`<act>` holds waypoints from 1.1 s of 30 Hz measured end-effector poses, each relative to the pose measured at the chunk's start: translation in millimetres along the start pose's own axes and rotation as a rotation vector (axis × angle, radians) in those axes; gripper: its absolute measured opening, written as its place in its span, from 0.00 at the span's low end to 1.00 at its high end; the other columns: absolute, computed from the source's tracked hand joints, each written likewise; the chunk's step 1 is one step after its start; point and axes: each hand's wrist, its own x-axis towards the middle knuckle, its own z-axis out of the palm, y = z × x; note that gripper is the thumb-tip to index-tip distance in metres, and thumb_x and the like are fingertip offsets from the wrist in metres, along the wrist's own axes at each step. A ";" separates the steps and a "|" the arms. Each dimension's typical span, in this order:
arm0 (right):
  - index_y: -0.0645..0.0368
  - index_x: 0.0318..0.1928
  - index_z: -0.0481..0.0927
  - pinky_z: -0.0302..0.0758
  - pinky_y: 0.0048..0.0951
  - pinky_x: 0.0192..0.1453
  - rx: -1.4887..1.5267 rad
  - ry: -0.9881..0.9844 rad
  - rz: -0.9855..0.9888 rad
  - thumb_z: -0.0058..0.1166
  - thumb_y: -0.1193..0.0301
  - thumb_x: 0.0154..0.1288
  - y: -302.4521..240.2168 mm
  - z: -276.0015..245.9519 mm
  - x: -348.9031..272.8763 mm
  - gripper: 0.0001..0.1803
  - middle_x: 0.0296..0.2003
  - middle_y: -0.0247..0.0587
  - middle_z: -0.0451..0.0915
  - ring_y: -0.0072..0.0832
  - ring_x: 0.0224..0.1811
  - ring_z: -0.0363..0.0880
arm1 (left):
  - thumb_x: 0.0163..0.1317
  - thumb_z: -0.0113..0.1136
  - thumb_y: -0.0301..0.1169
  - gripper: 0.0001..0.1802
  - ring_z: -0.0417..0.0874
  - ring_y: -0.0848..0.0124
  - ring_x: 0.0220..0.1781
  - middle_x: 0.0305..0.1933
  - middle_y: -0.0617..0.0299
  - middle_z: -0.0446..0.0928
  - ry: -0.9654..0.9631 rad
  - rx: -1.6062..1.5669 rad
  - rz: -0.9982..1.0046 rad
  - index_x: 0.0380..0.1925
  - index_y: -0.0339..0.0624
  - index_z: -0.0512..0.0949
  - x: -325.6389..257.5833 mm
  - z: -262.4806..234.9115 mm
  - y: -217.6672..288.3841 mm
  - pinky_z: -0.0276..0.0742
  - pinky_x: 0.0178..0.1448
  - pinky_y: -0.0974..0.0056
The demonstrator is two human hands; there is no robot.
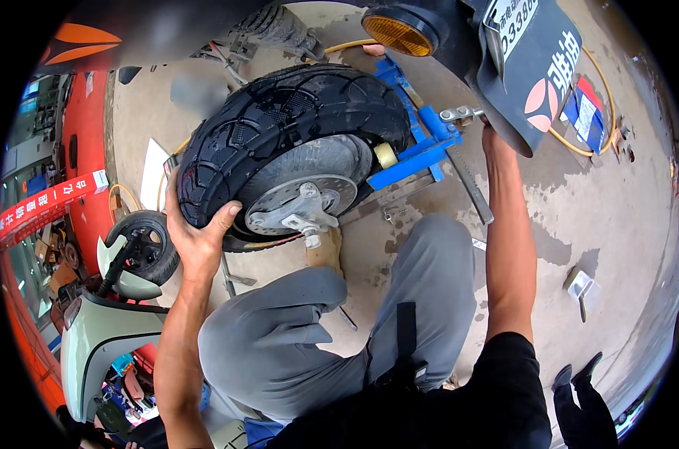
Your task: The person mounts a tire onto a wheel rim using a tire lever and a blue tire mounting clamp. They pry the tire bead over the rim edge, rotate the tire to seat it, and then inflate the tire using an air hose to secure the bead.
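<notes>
A scooter wheel with a thick black tire point(279, 101) stands tilted before my knees. Its grey hub carries a drilled brake disc point(339, 193) and an axle with a nut. My left hand point(197, 232) grips the tire's left edge, thumb on the sidewall and fingers round the tread. A blue metal tire tool point(410, 161) with a pale yellow roller point(385, 155) sits against the tire's right side. My right hand point(491, 129) reaches beside a silver metal link point(459, 114) on that tool. The black mudguard point(497, 97) hides its fingers, so any grip there cannot be seen.
An orange reflector point(399, 34) hangs overhead by the mudguard. A metal bar point(470, 187) slants down right of the tool. Left are a pale green scooter point(100, 337) and a smaller wheel point(148, 247). A yellow hose point(609, 90) curves across the floor; a person's legs point(583, 404) stand lower right.
</notes>
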 end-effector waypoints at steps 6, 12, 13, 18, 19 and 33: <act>0.56 0.53 0.78 0.73 0.29 0.42 0.101 -0.281 0.308 0.60 0.65 0.77 61.4 57.5 80.6 0.12 0.42 0.36 0.81 0.25 0.39 0.78 | 0.51 0.88 0.40 0.60 0.78 0.57 0.70 0.69 0.41 0.75 -0.019 -0.008 0.031 0.76 0.24 0.62 7.4 3.3 -2.4 0.70 0.77 0.54; 0.60 0.53 0.78 0.80 0.30 0.50 0.053 0.001 -0.079 0.66 0.66 0.74 2.4 14.4 24.6 0.15 0.47 0.40 0.84 0.28 0.46 0.84 | 0.52 0.85 0.43 0.60 0.76 0.55 0.71 0.70 0.40 0.74 -0.025 0.043 0.002 0.77 0.26 0.61 7.6 2.4 0.6 0.68 0.79 0.53; 0.60 0.53 0.78 0.81 0.31 0.52 0.042 0.050 -0.162 0.67 0.66 0.73 -8.1 1.2 4.3 0.16 0.48 0.41 0.84 0.29 0.47 0.85 | 0.52 0.86 0.43 0.60 0.77 0.55 0.71 0.70 0.41 0.74 -0.016 0.083 0.011 0.77 0.26 0.61 6.2 -0.4 0.3 0.68 0.78 0.53; 0.61 0.53 0.78 0.82 0.31 0.53 0.092 0.060 -0.197 0.67 0.66 0.73 -12.0 1.3 -2.6 0.17 0.48 0.40 0.84 0.29 0.48 0.86 | 0.51 0.87 0.45 0.62 0.75 0.57 0.71 0.70 0.43 0.74 -0.039 0.103 0.019 0.77 0.28 0.61 4.1 -0.4 1.2 0.66 0.79 0.54; 0.61 0.53 0.78 0.82 0.31 0.53 0.109 0.042 -0.181 0.67 0.66 0.73 -8.4 5.7 14.1 0.17 0.47 0.40 0.84 0.28 0.48 0.86 | 0.50 0.88 0.46 0.63 0.75 0.58 0.71 0.70 0.44 0.73 -0.046 0.100 0.010 0.78 0.27 0.61 3.9 1.6 -2.2 0.66 0.79 0.54; 0.61 0.56 0.76 0.82 0.29 0.53 -0.044 -0.005 -0.313 0.66 0.64 0.75 13.6 16.4 26.4 0.18 0.44 0.37 0.82 0.26 0.46 0.84 | 0.52 0.86 0.46 0.61 0.73 0.56 0.73 0.71 0.44 0.72 -0.033 0.093 0.055 0.78 0.29 0.60 9.5 -3.9 -2.6 0.65 0.80 0.54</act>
